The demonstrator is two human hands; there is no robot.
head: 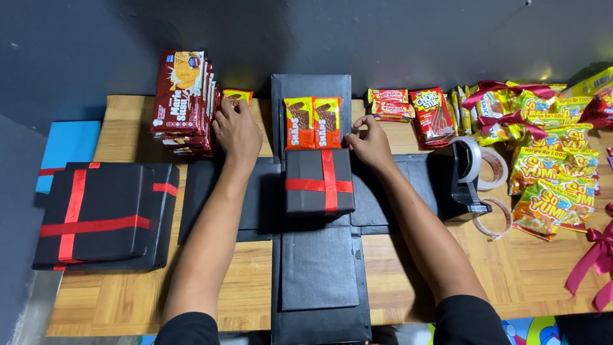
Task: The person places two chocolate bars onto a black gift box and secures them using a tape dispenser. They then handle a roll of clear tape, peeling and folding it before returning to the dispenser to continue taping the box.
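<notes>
A black cross-shaped box layout (317, 268) lies flat on the wooden table. A small black box with a red ribbon cross (319, 181) sits at its middle. Two orange wafer packets (313, 122) lie side by side on the far flap. My right hand (369, 142) touches the right edge of these packets, fingers curled, holding nothing that I can see. My left hand (237, 130) rests palm down over a small orange packet (237, 96), next to a stack of dark red biscuit packs (184, 102).
A black lid with red ribbon (102, 216) sits at the left on a blue sheet (67, 145). A black tape dispenser (461, 177) and tape rolls (490, 217) stand right of the box. Red and yellow snack packets (543, 166) and maroon ribbons (597, 255) fill the right side.
</notes>
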